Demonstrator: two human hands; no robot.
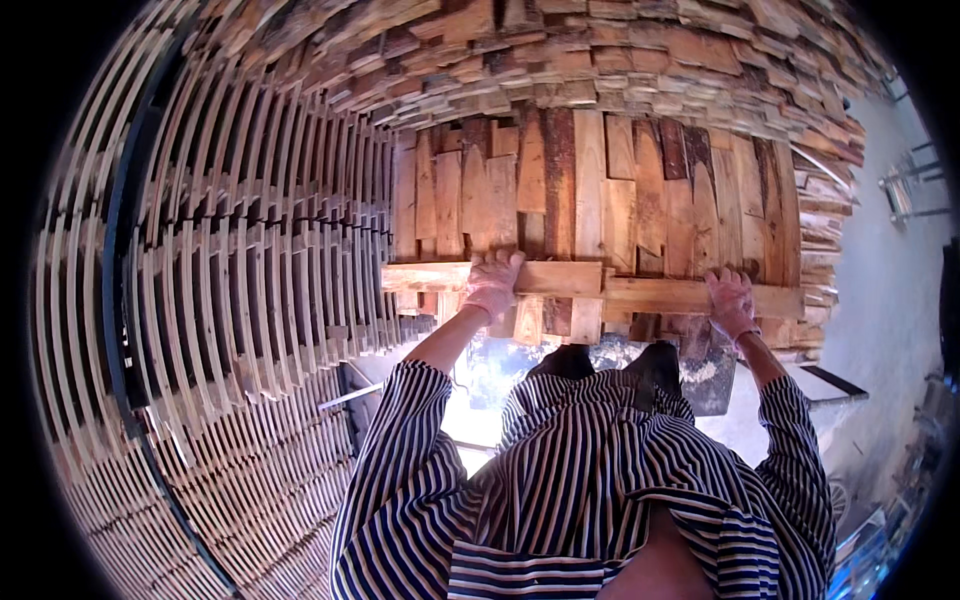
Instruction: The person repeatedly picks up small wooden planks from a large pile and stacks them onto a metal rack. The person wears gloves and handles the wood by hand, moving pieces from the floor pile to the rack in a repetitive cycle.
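Observation:
Two narrow wooden strips lie crosswise, end to end, over the near part of a layer of boards [590,190] set lengthwise side by side. My left hand [492,284] is closed over the left wooden strip [560,277], fingers curled across its far edge. My right hand [732,302] grips the right wooden strip [655,294] near its right end, fingertips over the top edge. Both hands seem to wear thin pinkish gloves. The undersides of the strips and my thumbs are mostly hidden.
Tall racks of evenly spaced slats [260,260] stand close on my left, with a dark metal post [118,260]. A high stack of rough boards [640,60] rises beyond the layer. Grey floor [870,230] runs along the right. My shoes [655,368] are just below the near edge.

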